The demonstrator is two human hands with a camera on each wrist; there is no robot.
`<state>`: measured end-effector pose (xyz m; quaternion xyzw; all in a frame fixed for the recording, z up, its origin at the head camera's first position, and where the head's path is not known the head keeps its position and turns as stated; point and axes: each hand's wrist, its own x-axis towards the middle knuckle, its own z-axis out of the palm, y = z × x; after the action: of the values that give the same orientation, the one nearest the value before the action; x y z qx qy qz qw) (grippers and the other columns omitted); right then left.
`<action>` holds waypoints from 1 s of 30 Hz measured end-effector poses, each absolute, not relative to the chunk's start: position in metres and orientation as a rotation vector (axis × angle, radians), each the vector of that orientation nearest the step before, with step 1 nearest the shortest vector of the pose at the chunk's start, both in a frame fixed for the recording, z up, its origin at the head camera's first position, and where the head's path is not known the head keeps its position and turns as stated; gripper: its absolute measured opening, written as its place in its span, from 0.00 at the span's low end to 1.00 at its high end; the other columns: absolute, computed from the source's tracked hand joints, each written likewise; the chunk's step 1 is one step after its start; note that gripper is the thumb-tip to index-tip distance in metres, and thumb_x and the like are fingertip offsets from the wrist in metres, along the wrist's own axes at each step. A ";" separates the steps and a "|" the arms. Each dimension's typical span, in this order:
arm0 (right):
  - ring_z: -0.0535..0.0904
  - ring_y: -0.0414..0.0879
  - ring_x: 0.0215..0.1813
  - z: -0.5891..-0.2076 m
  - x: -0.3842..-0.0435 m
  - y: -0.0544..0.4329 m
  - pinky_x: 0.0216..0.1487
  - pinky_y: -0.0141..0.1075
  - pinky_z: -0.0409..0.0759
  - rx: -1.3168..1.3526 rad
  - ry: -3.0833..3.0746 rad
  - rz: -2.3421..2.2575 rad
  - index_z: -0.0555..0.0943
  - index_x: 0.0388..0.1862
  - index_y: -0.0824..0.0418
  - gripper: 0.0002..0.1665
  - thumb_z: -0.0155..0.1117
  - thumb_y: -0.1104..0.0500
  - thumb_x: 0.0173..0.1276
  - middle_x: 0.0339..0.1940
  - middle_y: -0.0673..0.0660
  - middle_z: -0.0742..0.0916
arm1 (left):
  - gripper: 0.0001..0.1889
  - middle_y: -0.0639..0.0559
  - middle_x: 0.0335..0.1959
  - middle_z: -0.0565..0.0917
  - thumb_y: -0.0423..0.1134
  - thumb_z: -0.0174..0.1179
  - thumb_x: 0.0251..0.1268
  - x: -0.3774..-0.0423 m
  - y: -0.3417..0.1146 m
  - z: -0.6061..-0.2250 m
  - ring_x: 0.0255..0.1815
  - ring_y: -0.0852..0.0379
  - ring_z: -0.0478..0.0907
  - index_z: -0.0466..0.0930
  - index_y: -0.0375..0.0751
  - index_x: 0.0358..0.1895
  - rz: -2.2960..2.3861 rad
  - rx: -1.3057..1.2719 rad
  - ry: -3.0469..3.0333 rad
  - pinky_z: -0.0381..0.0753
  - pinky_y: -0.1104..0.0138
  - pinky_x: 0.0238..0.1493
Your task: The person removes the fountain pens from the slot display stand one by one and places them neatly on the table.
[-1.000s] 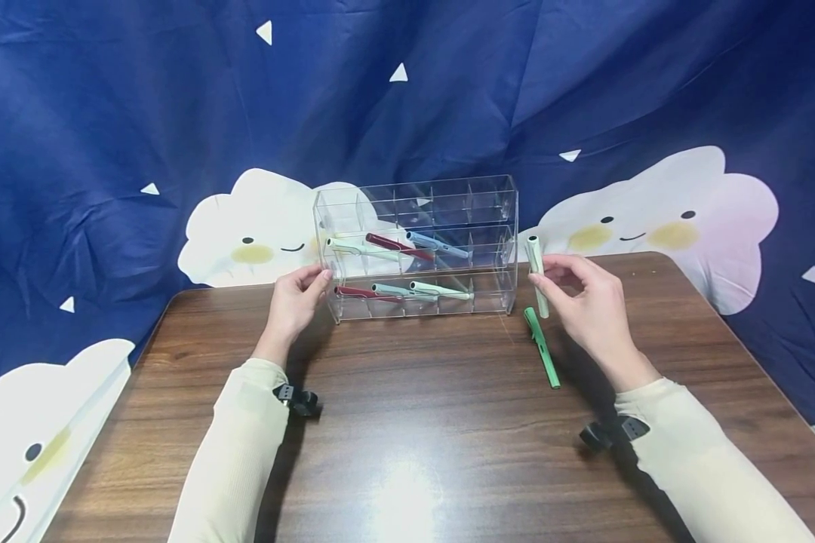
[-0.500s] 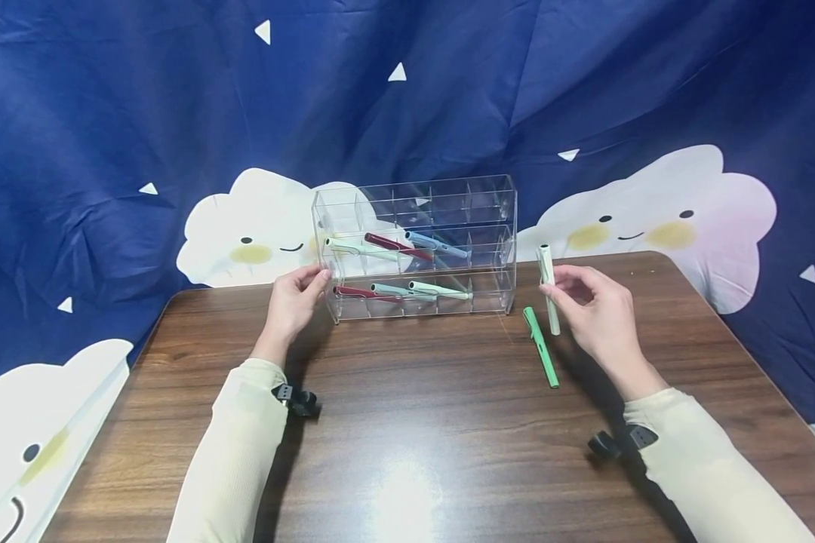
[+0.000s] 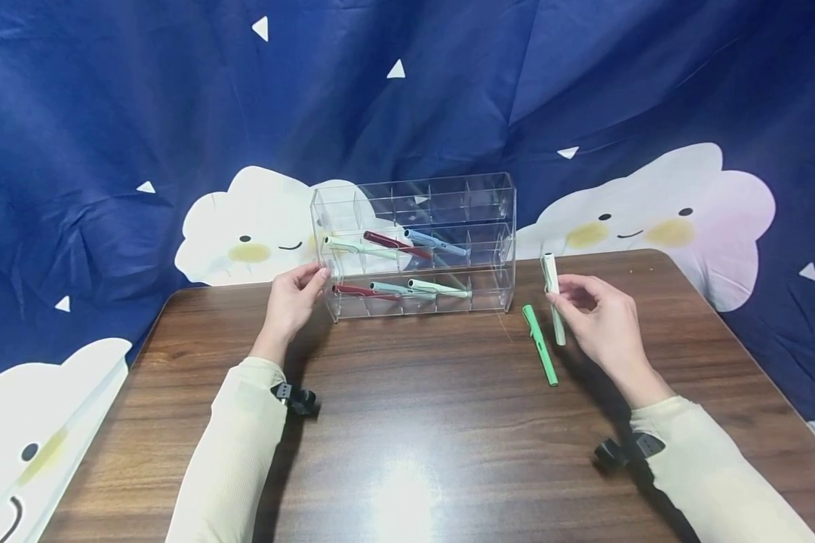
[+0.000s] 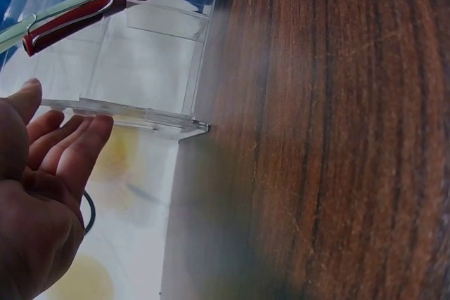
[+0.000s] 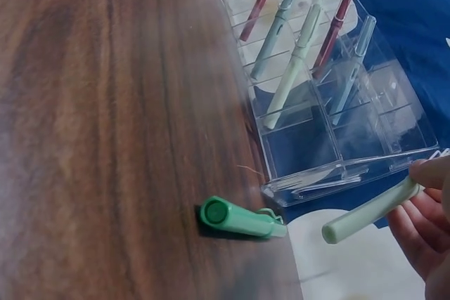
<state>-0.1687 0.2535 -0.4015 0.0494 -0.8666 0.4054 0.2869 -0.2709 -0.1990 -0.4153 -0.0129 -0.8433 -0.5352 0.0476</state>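
Observation:
My left hand (image 3: pixel 293 303) holds the left side wall of a clear acrylic pen rack (image 3: pixel 413 183), thumb at its front edge and fingertips along the outer face. My right hand (image 3: pixel 604 320) pinches a pale green pen (image 3: pixel 554 302) between thumb and fingers, nearly upright, to the right of the rack. In the right wrist view, the plain end of this pale green pen (image 5: pixel 351 224) points toward the rack's side. A bright green pen (image 3: pixel 539 345) lies on the table just left of the right hand.
Two rows of the rack hold pens: a dark red pen (image 3: pixel 367 292), a grey-blue pen (image 3: pixel 402 290) and a pale green pen (image 3: pixel 439 288) below, with three more above. The rack stands near the back of the wooden table (image 3: pixel 407 407), before a blue curtain (image 3: pixel 448 90).
My right hand has moved right and a little toward me with the pale green pen, away from the rack. The left hand stays at the rack's side.

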 end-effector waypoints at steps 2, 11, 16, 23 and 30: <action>0.75 0.11 0.36 -0.403 -0.168 0.254 0.40 0.06 0.74 0.120 -2.333 1.069 0.90 0.50 0.70 0.14 0.79 0.68 0.66 0.37 0.69 0.93 | 0.24 0.28 0.58 0.89 0.44 0.61 0.84 -0.271 -0.199 -0.415 0.53 0.48 0.91 0.79 0.30 0.71 -1.637 -0.038 -2.570 0.92 0.74 0.50; 0.71 0.12 0.34 -0.409 -0.164 0.260 0.36 0.12 0.72 0.070 -2.430 0.989 0.90 0.50 0.69 0.15 0.80 0.64 0.67 0.37 0.67 0.94 | 0.24 0.29 0.59 0.88 0.44 0.60 0.84 -0.272 -0.199 -0.415 0.56 0.44 0.90 0.79 0.30 0.72 -1.641 -0.040 -2.578 0.92 0.75 0.50; 0.70 0.13 0.33 -0.412 -0.163 0.264 0.35 0.12 0.70 0.059 -2.486 0.944 0.90 0.50 0.68 0.15 0.80 0.62 0.67 0.37 0.65 0.94 | 0.24 0.30 0.58 0.89 0.44 0.60 0.84 -0.272 -0.199 -0.415 0.56 0.43 0.90 0.79 0.31 0.72 -1.642 -0.039 -2.578 0.92 0.76 0.49; 0.78 0.27 0.33 -0.417 -0.161 0.269 0.34 0.14 0.70 0.050 -2.572 0.897 0.90 0.49 0.70 0.15 0.79 0.62 0.67 0.36 0.64 0.94 | 0.24 0.29 0.58 0.89 0.43 0.61 0.84 -0.273 -0.199 -0.415 0.51 0.52 0.90 0.79 0.30 0.71 -1.656 -0.048 -2.555 0.91 0.76 0.49; 0.88 0.50 0.36 -0.424 -0.162 0.272 0.37 0.23 0.73 0.042 -2.647 0.858 0.90 0.48 0.70 0.16 0.77 0.59 0.70 0.34 0.62 0.94 | 0.23 0.29 0.58 0.89 0.43 0.61 0.84 -0.273 -0.200 -0.416 0.52 0.50 0.90 0.80 0.31 0.71 -1.642 -0.045 -2.571 0.92 0.75 0.50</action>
<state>-0.1620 0.2721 -0.4239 0.0148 -0.9359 0.3034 0.1783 -0.2726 -0.1996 -0.4158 -0.0147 -0.8419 -0.5375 0.0452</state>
